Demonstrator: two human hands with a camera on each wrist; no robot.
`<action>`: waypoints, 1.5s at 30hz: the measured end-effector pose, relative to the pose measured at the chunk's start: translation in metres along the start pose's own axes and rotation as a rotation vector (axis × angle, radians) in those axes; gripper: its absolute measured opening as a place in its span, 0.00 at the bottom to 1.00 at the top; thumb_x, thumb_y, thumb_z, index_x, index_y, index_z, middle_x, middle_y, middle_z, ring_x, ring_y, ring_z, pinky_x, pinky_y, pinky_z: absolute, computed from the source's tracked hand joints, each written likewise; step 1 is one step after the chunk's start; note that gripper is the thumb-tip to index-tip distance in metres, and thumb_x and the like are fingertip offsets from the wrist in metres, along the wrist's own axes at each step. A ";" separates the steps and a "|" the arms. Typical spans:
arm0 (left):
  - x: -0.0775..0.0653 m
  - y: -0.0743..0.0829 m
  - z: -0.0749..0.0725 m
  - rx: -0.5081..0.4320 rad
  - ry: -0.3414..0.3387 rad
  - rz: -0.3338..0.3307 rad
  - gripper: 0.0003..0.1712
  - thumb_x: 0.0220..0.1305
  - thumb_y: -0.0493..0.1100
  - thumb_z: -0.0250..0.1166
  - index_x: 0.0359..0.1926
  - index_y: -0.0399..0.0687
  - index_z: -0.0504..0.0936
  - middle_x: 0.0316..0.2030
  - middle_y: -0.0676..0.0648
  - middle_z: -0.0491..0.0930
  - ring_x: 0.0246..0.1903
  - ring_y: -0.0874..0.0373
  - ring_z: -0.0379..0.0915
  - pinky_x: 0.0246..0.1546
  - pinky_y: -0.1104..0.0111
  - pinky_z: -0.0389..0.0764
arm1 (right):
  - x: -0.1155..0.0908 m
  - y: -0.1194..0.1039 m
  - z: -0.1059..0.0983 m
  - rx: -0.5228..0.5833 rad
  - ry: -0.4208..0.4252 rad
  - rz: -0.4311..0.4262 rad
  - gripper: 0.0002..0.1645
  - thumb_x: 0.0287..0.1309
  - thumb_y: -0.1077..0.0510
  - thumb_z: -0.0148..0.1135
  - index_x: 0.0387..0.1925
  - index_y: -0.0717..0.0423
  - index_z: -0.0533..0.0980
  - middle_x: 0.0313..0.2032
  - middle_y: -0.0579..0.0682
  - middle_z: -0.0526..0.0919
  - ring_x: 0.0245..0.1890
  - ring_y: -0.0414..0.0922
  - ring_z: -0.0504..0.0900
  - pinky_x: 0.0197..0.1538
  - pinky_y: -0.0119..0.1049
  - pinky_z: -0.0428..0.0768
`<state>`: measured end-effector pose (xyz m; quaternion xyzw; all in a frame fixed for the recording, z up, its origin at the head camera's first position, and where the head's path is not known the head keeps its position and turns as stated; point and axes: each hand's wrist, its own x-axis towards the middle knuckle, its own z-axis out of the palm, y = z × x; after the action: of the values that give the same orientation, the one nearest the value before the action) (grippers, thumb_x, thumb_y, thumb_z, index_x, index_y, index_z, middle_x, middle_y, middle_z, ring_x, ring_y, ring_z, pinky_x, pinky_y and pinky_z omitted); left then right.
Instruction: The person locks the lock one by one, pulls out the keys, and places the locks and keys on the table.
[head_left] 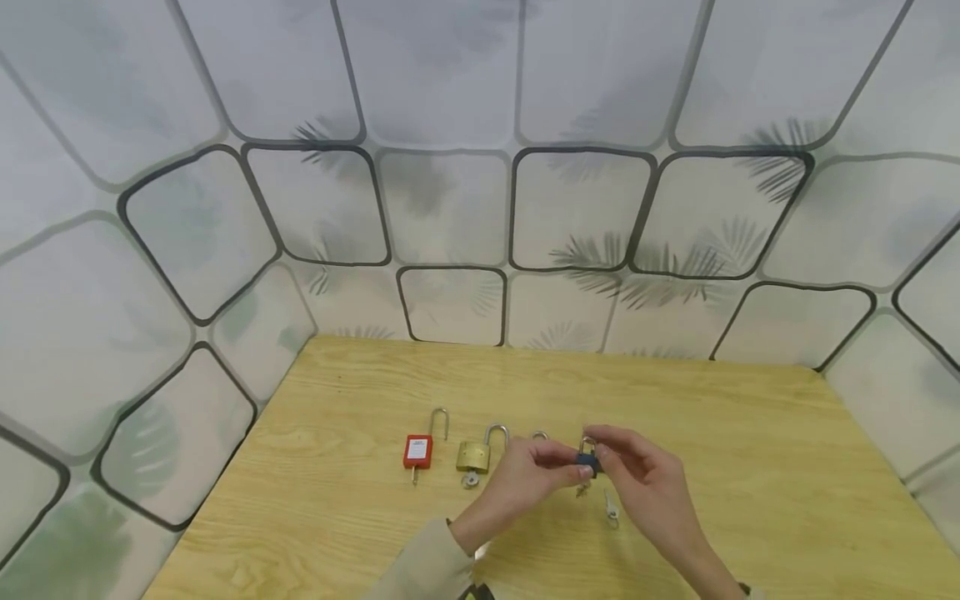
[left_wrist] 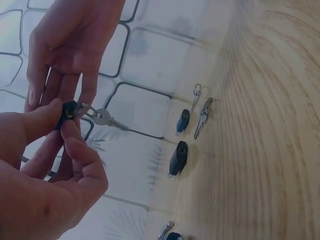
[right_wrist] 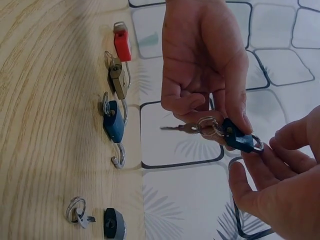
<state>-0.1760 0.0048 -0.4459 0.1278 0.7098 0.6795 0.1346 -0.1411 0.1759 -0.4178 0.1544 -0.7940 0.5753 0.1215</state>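
My left hand (head_left: 525,475) pinches a small blue padlock (head_left: 587,461) between thumb and fingers, above the table. A key ring with a key (right_wrist: 186,128) hangs from the padlock's keyhole end. From the other side my right hand (head_left: 652,483) pinches around the shackle (right_wrist: 258,142) with thumb and fingertips. Whether the shackle is locked I cannot tell. Behind the left hand, another blue padlock (right_wrist: 114,121) lies with its shackle out and keys at its base; the head view mostly hides it. A loose key bunch (head_left: 611,510) lies beneath the right hand.
To the left lie a red padlock (head_left: 417,451) with its shackle out and a brass padlock (head_left: 473,456) with keys. Two dark blue padlocks (left_wrist: 178,159) and loose keys (left_wrist: 204,117) show in the left wrist view. A patterned curtain (head_left: 450,208) surrounds the wooden table (head_left: 300,500).
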 end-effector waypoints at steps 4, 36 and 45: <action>0.000 0.001 -0.001 0.011 0.012 -0.005 0.08 0.54 0.41 0.74 0.35 0.44 0.90 0.34 0.47 0.89 0.33 0.61 0.83 0.38 0.66 0.84 | -0.001 0.005 -0.004 -0.029 -0.042 -0.072 0.17 0.65 0.71 0.56 0.54 0.63 0.77 0.52 0.54 0.83 0.49 0.41 0.81 0.48 0.22 0.80; -0.004 0.007 -0.004 -0.007 -0.044 -0.004 0.11 0.56 0.42 0.73 0.37 0.39 0.89 0.35 0.41 0.88 0.32 0.63 0.81 0.39 0.61 0.83 | 0.004 0.022 -0.014 -0.518 -0.133 -0.672 0.35 0.47 0.62 0.60 0.61 0.69 0.72 0.54 0.64 0.81 0.49 0.52 0.81 0.45 0.35 0.85; -0.004 -0.001 -0.005 0.009 -0.024 -0.017 0.10 0.54 0.44 0.74 0.35 0.44 0.90 0.34 0.45 0.89 0.33 0.62 0.82 0.37 0.66 0.81 | 0.001 0.020 -0.013 -0.522 -0.169 -0.651 0.30 0.54 0.61 0.57 0.60 0.68 0.73 0.50 0.68 0.83 0.47 0.57 0.82 0.36 0.43 0.87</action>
<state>-0.1743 -0.0008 -0.4466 0.1305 0.7124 0.6734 0.1484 -0.1497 0.1942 -0.4306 0.4077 -0.8300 0.2720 0.2664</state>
